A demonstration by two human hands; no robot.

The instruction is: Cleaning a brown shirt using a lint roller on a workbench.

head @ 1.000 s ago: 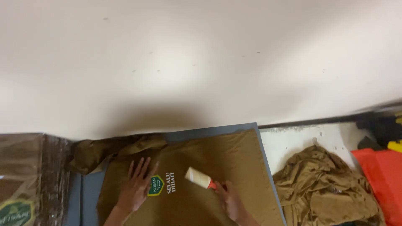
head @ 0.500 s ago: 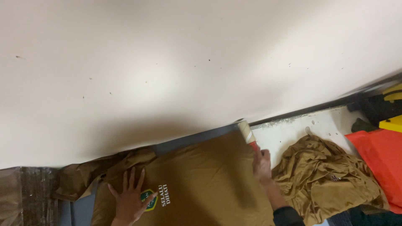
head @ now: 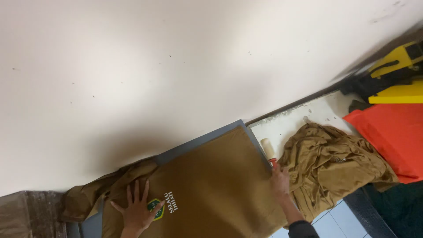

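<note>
Left hand (head: pixel 137 210) lies flat, fingers spread, on the brown shirt (head: pixel 211 185); right hand (head: pixel 279 180) grips a lint roller (head: pixel 269 150).

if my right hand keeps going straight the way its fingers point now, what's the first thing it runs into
Likely the cream roller with a red handle, lying just beyond the right hand along the edge of the brown shirt. Past it is bare white surface, then the wall. Depth is hard to judge here.
</note>
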